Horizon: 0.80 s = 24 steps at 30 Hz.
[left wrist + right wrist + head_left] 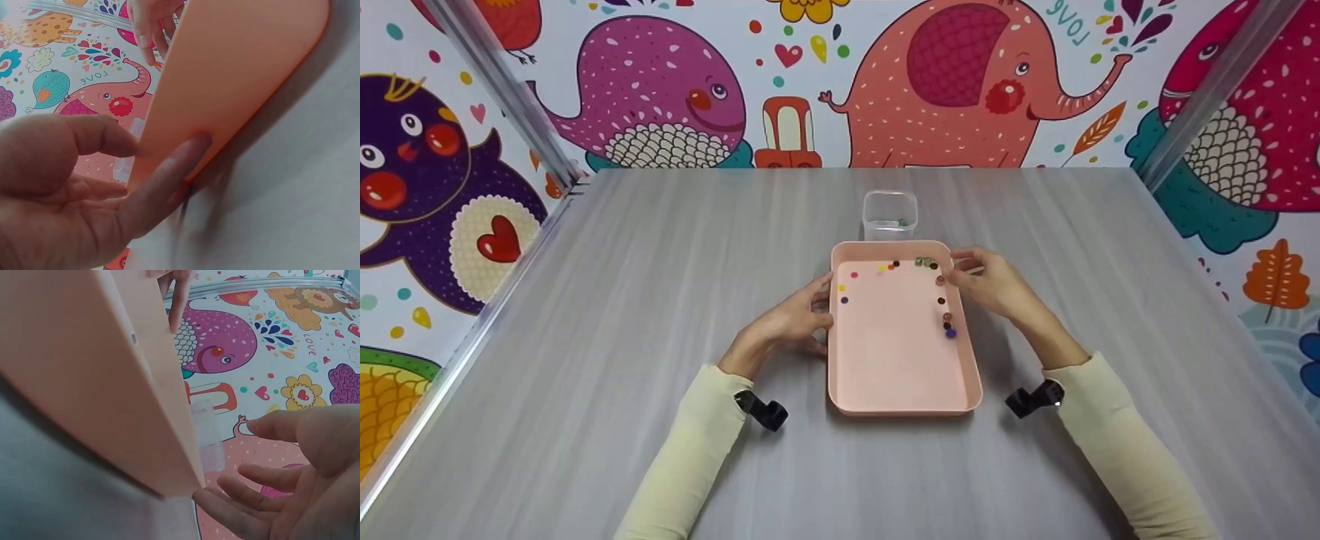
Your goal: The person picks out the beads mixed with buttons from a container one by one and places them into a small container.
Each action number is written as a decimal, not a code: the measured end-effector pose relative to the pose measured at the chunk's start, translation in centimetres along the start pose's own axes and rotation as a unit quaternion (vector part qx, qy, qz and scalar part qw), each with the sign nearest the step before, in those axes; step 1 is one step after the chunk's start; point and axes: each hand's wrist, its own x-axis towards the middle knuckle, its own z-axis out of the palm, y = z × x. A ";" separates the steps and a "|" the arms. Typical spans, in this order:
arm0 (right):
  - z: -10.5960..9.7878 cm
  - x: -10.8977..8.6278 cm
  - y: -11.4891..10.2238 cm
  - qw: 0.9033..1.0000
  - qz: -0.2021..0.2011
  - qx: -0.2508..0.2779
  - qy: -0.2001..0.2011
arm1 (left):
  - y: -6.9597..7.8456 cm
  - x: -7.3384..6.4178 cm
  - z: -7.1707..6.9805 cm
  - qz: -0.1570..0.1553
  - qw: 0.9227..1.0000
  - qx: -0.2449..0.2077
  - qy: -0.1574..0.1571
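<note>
A pink rectangular tray (900,371) lies on the table, with small coloured beads along its far edge and upper sides. Greenish beads (923,262) sit near the far right corner, and a blue bead (951,333) lies by the right wall. On the left side, my left hand (791,321) has its fingers against the tray's outer wall, and the thumb is near the rim. At the far right corner is my right hand (996,283), fingers loosely extended; in the right wrist view its fingertips (205,498) are right at the tray's corner.
Just behind the tray stands a clear plastic container (890,214) with a few small greenish pieces inside. Walls printed with cartoon animals (952,82) border the grey table (697,247) at the back and sides.
</note>
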 end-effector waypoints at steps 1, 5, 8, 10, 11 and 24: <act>0.0 0.0 0.2 1.000 0.003 0.003 -0.004 | 0.0 0.0 0.0 0.000 1.000 0.000 0.001; 0.2 0.0 0.9 0.999 0.018 0.018 -0.019 | -0.1 0.0 -0.1 -0.002 1.000 0.002 0.004; 0.3 -0.1 1.5 0.999 0.029 0.029 -0.026 | 0.0 0.0 0.0 -0.003 1.000 0.007 0.005; 0.3 -0.2 1.8 0.999 0.034 0.031 -0.028 | 0.0 0.0 0.0 -0.001 1.000 0.008 0.005; 0.3 -0.3 2.0 0.998 0.037 0.033 -0.029 | 0.0 -0.1 0.0 0.000 1.000 0.007 0.005; 0.3 -0.7 3.5 0.992 0.050 0.096 -0.071 | 0.0 0.0 0.0 -0.005 1.000 -0.001 0.009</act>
